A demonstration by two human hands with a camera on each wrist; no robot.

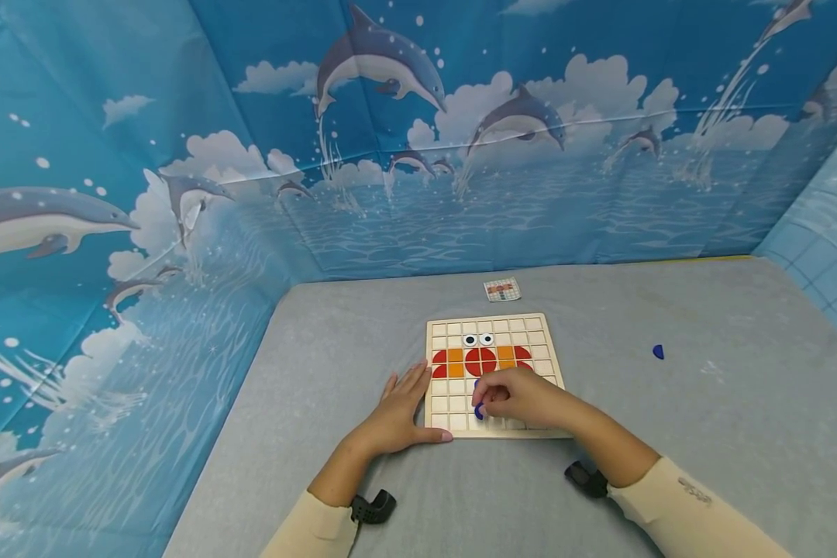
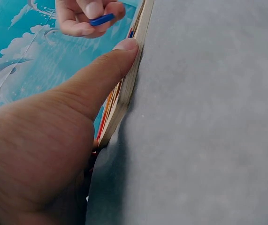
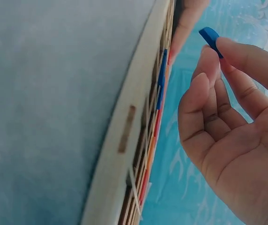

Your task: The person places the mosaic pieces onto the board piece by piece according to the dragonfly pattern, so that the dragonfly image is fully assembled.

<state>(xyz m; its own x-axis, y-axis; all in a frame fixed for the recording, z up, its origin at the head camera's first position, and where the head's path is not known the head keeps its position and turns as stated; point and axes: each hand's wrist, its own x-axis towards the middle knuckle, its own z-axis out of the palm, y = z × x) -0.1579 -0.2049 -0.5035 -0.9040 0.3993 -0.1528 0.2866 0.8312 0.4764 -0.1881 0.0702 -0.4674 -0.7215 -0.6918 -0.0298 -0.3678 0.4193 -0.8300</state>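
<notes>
A wooden grid board (image 1: 449, 403) lies on the grey-covered table. My left hand (image 1: 397, 415) rests along its left side, fingers straight, with the thumb against the front edge. Between thumb and fingertips, my right hand (image 1: 519, 397) pinches a small blue curved piece (image 3: 210, 38), held over the lower middle of the board. Set in the grid are a red circle (image 1: 480, 362) of several pieces, orange pieces (image 1: 456, 363), red rounded pieces at both sides and two eye pieces (image 1: 470, 340). Blue pieces (image 3: 162, 79) also show in the board, mostly hidden by the right hand in the head view.
A small pattern card (image 1: 502, 290) lies behind the board. One loose blue piece (image 1: 659, 352) sits on the table to the right. A dolphin-printed curtain (image 1: 404, 225) closes off the back and left.
</notes>
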